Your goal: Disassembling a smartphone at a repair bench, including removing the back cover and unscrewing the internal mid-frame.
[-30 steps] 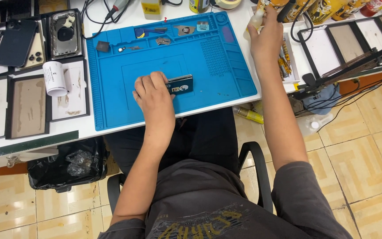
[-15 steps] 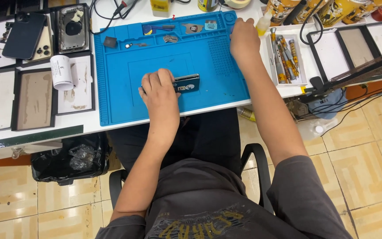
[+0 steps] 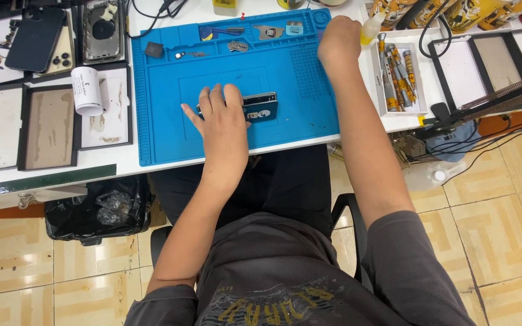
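Left hand (image 3: 225, 124) lies flat, fingers together, pressing the phone (image 3: 260, 106) onto the blue mat (image 3: 297, 90). Right hand (image 3: 341, 37), arm extended, is curled closed at the mat's far edge; contents indiscernible.

Top: a dark grey long-sleeved shirt, loose and creased across the chest.
Print: yellowish lettering low on the front, near the bottom edge, too blurred to make out.
Sleeves: pushed up above the elbows, both forearms bare.
Left hand (image 3: 225, 124): bare, no glove; no ring or watch that I can see.
Right hand (image 3: 341, 37): bare as well, wrist unadorned.
Legs: black trousers, it seems, in shadow under the bench.
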